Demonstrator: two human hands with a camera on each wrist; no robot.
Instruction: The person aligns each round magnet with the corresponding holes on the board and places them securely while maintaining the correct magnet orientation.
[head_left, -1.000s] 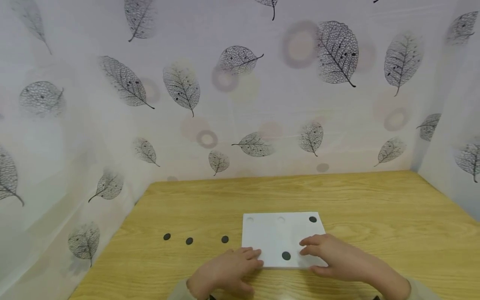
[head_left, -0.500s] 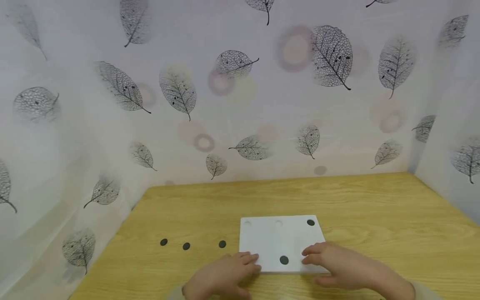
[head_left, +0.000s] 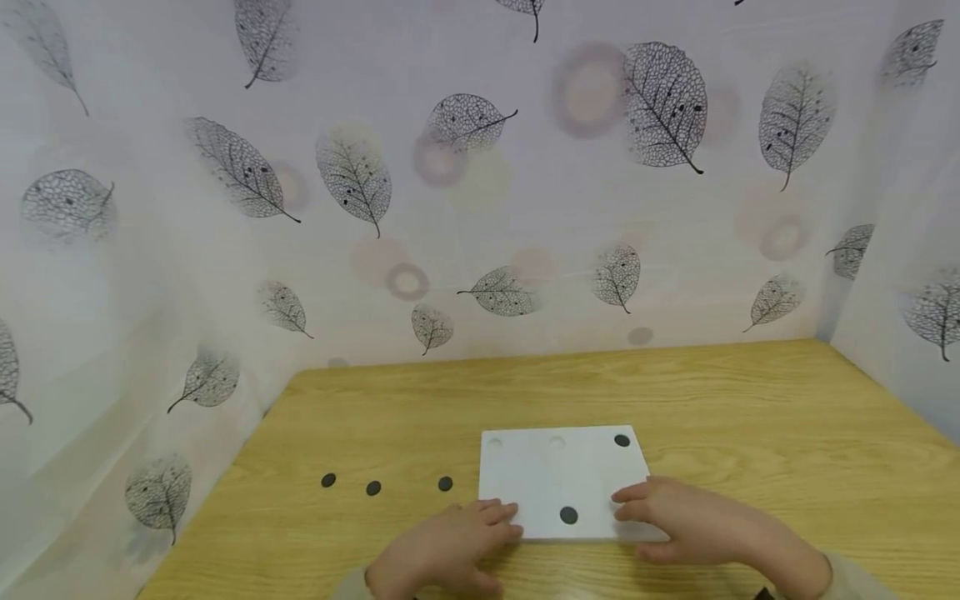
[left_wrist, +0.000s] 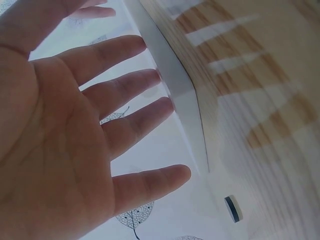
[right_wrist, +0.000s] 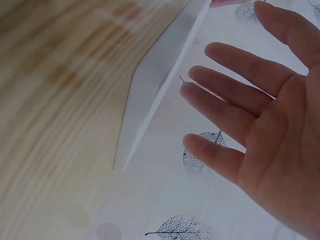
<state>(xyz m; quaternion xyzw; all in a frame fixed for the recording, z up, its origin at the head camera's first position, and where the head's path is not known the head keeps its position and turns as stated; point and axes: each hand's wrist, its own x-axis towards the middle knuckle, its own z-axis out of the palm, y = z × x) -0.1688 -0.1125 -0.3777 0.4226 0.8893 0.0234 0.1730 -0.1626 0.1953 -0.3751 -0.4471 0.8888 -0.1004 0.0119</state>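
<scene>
A white rectangular board (head_left: 525, 475) lies on the wooden table in the head view. One dark round disc (head_left: 622, 440) sits at its far right corner, and another dark disc (head_left: 568, 515) near the middle of its front edge. Two shallow round recesses show along the far edge, including a left recess (head_left: 496, 442). My left hand (head_left: 453, 546) rests its fingertips on the board's front left corner, fingers extended. Over the front right corner is my right hand (head_left: 690, 521), fingers loosely spread and holding nothing; in the right wrist view its fingertips appear apart from the board.
Three loose dark discs lie on the wooden table (head_left: 390, 417) left of the board: a far-left disc (head_left: 328, 480), a middle disc (head_left: 373, 488) and one disc (head_left: 446, 483) nearest the board. A leaf-patterned curtain (head_left: 525, 208) encloses the table's back and sides.
My right hand has shifted slightly to the right, away from the front disc. The left hand stays at the board's corner. The head view has tilted a little; the discs keep their places.
</scene>
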